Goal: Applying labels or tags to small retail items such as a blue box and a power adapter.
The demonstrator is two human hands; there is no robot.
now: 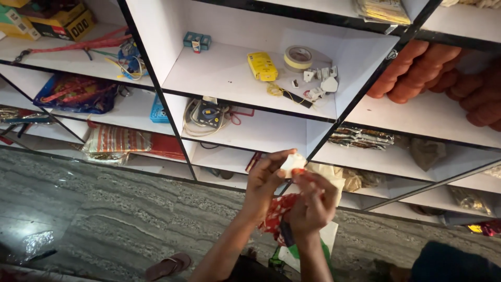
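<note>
My left hand (265, 180) and my right hand (313, 203) are raised together in front of white shelves. The left hand's fingertips pinch a small white piece (292, 163) with a bit of orange on it. The right hand's fingers close on the same piece from below. A red patterned cloth (276, 211) and a dark slim object hang under the right hand, and whether the hand grips them I cannot tell. Pale cream material (329, 175) shows just behind the fingers.
White shelves with black edges (250, 104) hold a yellow box (262, 66), a tape roll (298, 57), white plugs (321, 81), cables, packets and orange rolled fabric (412, 70). Below is grey marble floor (104, 209) with a sandal (168, 266).
</note>
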